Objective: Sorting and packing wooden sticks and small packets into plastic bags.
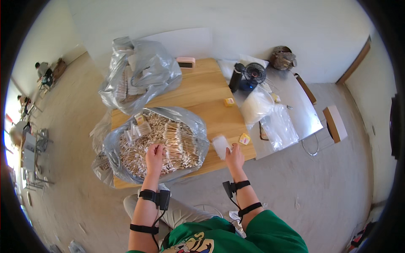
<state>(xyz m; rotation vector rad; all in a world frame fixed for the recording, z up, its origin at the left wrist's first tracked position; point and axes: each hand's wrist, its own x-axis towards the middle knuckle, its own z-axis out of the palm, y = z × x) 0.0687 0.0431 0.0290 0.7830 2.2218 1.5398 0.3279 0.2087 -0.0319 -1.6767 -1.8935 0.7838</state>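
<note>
Your left hand [154, 155] is down in the open grey bag [198, 126] at the near left of the bench [202, 90], fingers curled together into the heap of cotton swabs [177, 143]. Whether they pinch a bunch or only rest on the pile, you cannot tell from here. The swabs fill the bag, and a few small clear packs of them [139, 126] lie on top toward the far side.

Your right hand [234, 157] is at the near edge of the bench, just right of the bag. Its fingers are closed on a small clear pouch [221, 145], which lies flat against the wood with its far end pointing away from you. A little yellow box [244, 138] sits just beside the pouch on the right, and a second one [229, 101] sits farther back, near the middle of the bench.

A second grey bag [143, 76], bulging and crumpled, stands behind the first at the far left. A pink box [186, 62] rests at the back edge. To the right, a black bottle [236, 77] stands next to a small black fan [254, 75], and loose clear plastic bags [270, 116] lie in front of them on a pale sheet. A cardboard box [335, 122] sits on the floor to the right, well apart from the bench.
</note>
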